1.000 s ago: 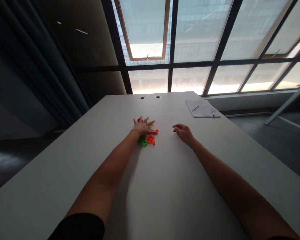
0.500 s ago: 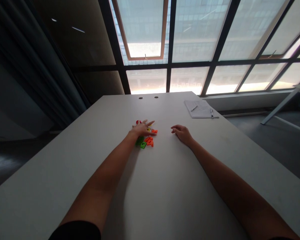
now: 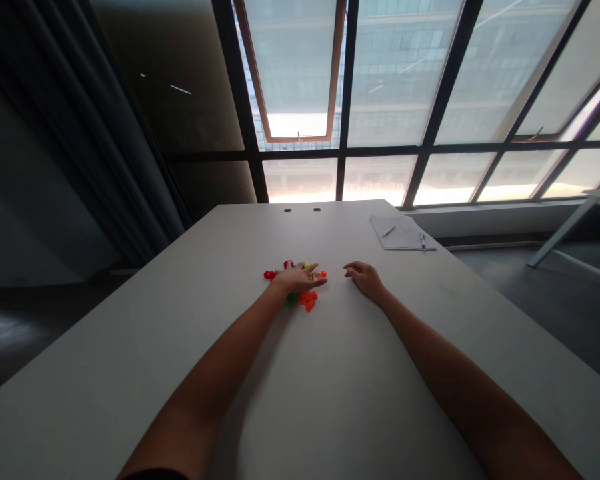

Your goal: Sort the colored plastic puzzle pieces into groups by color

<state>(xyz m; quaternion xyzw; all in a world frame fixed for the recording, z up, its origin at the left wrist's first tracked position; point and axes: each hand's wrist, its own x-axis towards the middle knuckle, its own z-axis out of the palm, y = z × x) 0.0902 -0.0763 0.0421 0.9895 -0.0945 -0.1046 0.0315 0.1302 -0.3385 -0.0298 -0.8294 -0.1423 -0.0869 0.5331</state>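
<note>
White tabletop [image 3: 360, 380] | left hand [image 3: 299, 278] spread over glossy plastic pieces [image 3: 308, 301] | right hand [image 3: 364, 279] loosely curled

The left arm [image 3: 215, 393] is being held stretched forward, with the left hand [image 3: 297, 279] being held palm down and its fingers [image 3: 314, 283] being spread. The right arm [image 3: 455, 393] is being held out alongside, with the right hand [image 3: 365, 280] being held loosely curled, apart from the left.

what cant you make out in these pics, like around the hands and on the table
All in the head view:
The left hand covers part of the small coloured pieces, so their number and shapes cannot be told.
The green piece is partly hidden by that hand.
The underside of the right hand faces away, so its palm is hidden.
Any writing on the sheet of paper is too small to read.
</note>
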